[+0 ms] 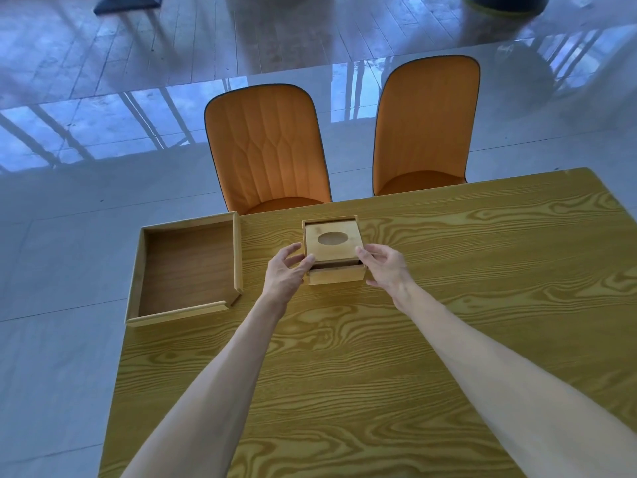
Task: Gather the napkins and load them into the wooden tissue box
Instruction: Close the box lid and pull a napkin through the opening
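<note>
A small square wooden tissue box (336, 273) stands near the far edge of the yellow wooden table (379, 357). Its lid (332, 241), with an oval hole in the middle, sits tilted on top, its near edge raised above the box's front wall. My left hand (287, 274) grips the lid's near left corner and the box's left side. My right hand (386, 265) holds the near right corner. No napkins are visible anywhere in view.
An open shallow wooden tray (238, 250) lies at the table's far left corner, partly overhanging the edge. Two orange chairs (267, 150) (425, 125) stand behind the table on a glossy tiled floor.
</note>
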Available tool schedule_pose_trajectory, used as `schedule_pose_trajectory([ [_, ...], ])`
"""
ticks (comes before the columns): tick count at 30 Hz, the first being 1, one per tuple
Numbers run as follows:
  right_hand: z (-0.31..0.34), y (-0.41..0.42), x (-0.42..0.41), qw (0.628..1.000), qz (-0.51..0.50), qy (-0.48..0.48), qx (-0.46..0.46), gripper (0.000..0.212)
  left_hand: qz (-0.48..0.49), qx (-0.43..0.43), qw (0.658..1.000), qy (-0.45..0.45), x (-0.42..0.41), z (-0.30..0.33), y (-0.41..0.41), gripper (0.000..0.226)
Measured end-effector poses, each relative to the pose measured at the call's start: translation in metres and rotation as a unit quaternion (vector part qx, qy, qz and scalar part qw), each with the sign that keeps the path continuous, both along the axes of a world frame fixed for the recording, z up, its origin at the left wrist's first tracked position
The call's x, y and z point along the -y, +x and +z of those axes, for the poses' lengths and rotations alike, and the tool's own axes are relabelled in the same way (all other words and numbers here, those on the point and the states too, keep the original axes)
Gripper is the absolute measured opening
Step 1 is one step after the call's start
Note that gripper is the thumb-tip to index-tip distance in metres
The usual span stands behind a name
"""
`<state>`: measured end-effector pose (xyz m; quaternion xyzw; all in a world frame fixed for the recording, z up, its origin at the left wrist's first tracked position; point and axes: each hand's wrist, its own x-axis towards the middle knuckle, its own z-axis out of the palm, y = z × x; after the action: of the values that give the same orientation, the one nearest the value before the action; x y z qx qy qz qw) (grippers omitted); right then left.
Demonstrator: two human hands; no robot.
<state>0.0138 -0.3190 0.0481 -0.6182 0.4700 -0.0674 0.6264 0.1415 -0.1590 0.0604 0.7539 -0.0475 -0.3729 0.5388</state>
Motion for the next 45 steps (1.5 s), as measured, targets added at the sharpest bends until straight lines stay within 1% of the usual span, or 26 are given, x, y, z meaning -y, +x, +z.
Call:
schedule_pose_trajectory([
  [10,-0.011,0.001,0.003,0.999,0.008,-0.034,-0.008,0.050,0.005,0.032,0.999,0.018,0.002,-0.013,0.000,0.054],
  [18,-0.016,0.002,0.004,0.993,0.028,-0.107,-0.032,0.050,-0.004,0.063,0.997,0.047,0.005,-0.017,0.001,0.054],
  [20,-0.016,0.004,0.005,0.987,0.047,-0.146,-0.055,0.053,-0.007,0.058,0.997,0.047,0.006,-0.020,0.005,0.055],
  [22,-0.011,0.004,0.004,0.965,0.066,-0.244,-0.076,0.052,-0.015,0.054,0.997,0.048,0.007,-0.020,0.005,0.055],
  [24,-0.005,0.011,0.004,0.921,0.088,-0.368,-0.092,0.044,-0.009,0.050,0.998,0.048,0.008,-0.020,0.006,0.057],
  [25,-0.001,0.016,0.004,0.900,0.107,-0.412,-0.097,0.038,-0.003,0.049,0.998,0.048,0.009,-0.020,0.006,0.058],
  [27,0.007,0.029,0.003,0.861,0.160,-0.472,-0.104,0.026,0.003,0.050,0.997,0.051,0.012,-0.020,0.005,0.062],
  [29,0.013,0.040,0.003,0.820,0.222,-0.515,-0.112,0.021,0.003,0.056,0.997,0.059,0.015,-0.019,0.003,0.064],
  [32,0.018,0.057,0.004,0.767,0.301,-0.554,-0.123,0.023,0.006,0.058,0.996,0.068,0.018,-0.020,0.002,0.067],
  [36,0.017,0.071,0.005,0.717,0.368,-0.572,-0.149,0.026,0.015,0.047,0.996,0.069,0.018,-0.024,0.001,0.069],
  [40,0.017,0.079,0.007,0.705,0.378,-0.580,-0.155,0.024,0.012,0.042,0.997,0.061,0.018,-0.025,0.002,0.065],
  [45,0.013,0.083,0.004,0.688,0.387,-0.592,-0.165,0.014,0.012,0.048,0.997,0.059,0.018,-0.026,0.002,0.064],
])
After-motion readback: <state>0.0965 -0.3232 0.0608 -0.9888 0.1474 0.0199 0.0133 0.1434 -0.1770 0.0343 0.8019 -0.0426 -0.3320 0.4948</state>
